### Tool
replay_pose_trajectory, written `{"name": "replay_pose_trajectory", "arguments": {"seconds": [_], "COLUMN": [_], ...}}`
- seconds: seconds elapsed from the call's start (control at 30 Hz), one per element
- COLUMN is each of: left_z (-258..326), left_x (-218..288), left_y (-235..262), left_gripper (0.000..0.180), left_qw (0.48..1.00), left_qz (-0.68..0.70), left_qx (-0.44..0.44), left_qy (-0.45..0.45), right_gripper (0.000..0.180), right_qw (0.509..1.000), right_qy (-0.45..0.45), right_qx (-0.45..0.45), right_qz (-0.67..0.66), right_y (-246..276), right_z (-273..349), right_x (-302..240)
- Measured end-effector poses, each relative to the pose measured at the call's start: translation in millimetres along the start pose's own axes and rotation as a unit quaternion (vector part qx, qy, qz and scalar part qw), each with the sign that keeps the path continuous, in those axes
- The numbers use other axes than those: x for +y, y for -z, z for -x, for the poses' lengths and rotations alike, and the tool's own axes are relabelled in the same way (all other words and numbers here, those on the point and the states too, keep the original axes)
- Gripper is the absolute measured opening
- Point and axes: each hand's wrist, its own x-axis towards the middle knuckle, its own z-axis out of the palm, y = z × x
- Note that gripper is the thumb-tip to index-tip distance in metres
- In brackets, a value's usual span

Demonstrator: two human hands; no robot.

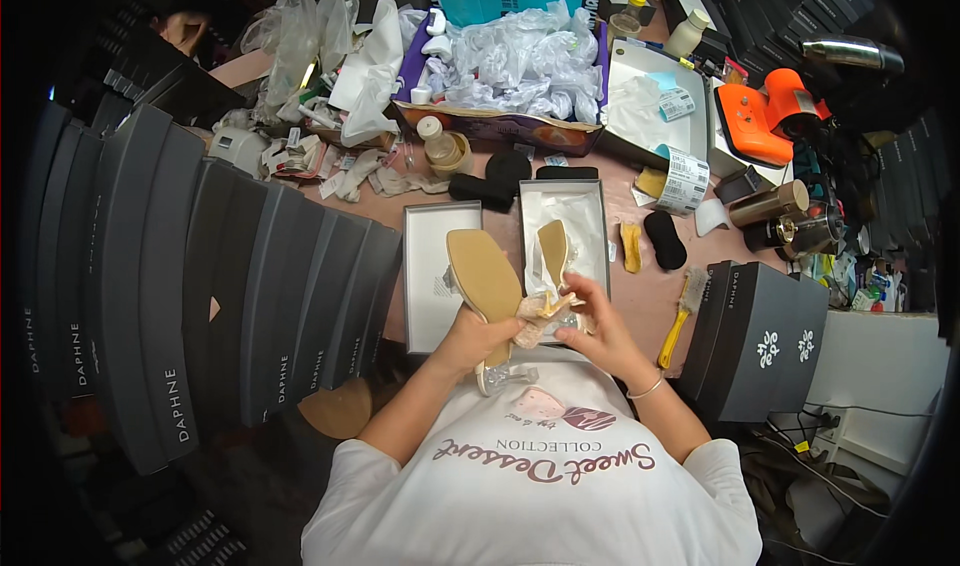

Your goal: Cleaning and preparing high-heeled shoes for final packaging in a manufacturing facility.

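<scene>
My left hand (472,340) is closed around a shoe (487,271), its tan sole turned up toward me. The left thumb presses on a crumpled yellowish-beige cloth (540,318) beside the shoe. At the cloth's other side is my right hand (603,334), fingers bent and gripping its edge; the exact contact is partly hidden. A second tan-soled shoe (553,249) lies on white paper in the right open grey box (561,188). To its left sits another open grey box (421,228) with a pale inside, partly behind the held shoe.
Grey shoe boxes (150,296) stand in a row at left; more boxes (765,336) stand at right. A yellow-handled brush (682,316), a yellow cloth piece (630,247) and a black pad (664,241) lie right. Behind is a purple carton (500,126) of crumpled white plastic.
</scene>
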Motion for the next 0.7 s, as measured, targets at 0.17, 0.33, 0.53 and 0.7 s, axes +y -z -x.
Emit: {"name": "replay_pose_trajectory", "arguments": {"seconds": [0.17, 0.33, 0.53, 0.7], "left_z": [0.3, 3.8, 1.6, 2.7], "left_x": [4.8, 2.0, -5.3, -8.4], "left_y": [-13.2, 0.9, 0.6, 3.8], "left_gripper": [0.037, 0.027, 0.04, 0.066], "left_qw": [0.997, 0.999, 1.0, 0.996], "left_qz": [-0.035, 0.0, 0.012, 0.087], "left_qx": [-0.06, -0.023, -0.009, -0.034], "left_qy": [0.017, 0.032, -0.013, 0.007], "right_gripper": [0.048, 0.02, 0.015, 0.022], "right_qw": [0.974, 0.977, 0.901, 0.877], "right_qy": [-0.002, -0.137, -0.164, -0.19], "right_qx": [-0.144, -0.05, -0.011, -0.027], "right_qz": [0.176, -0.153, -0.402, -0.441], "right_y": [25.5, 20.9, -8.1, -1.6], "right_z": [-32.8, -28.5, -24.4, -21.6], "right_x": [-50.7, -9.8, -2.4, 12.2]}}
